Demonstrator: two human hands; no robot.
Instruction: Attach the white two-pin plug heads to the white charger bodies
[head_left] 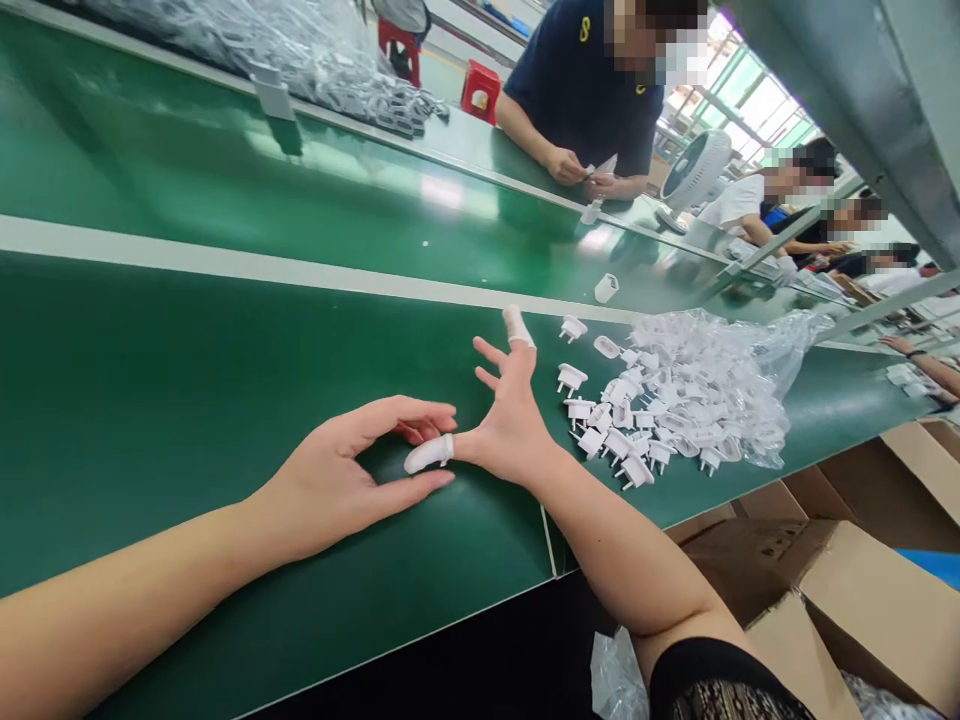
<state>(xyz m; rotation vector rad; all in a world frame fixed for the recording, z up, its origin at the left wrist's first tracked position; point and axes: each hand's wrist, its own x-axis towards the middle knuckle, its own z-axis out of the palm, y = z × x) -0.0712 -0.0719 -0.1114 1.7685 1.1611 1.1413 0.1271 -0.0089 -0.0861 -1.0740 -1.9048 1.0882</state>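
Over the green work surface, my left hand is open, its thumb and fingers curved apart on either side of my right thumb. It holds nothing, and I cannot tell whether its fingertips touch the thumb. My right hand is open too, fingers spread. A white finger cot covers my right thumb, and another white finger cot is on its index finger. To the right of that hand lies a loose heap of white two-pin plug pieces, partly inside a clear plastic bag.
A single white piece stands beyond the pale strip. Bagged white parts are piled at the far left. Across the bench a person handles something small. Cardboard boxes sit below the right edge.
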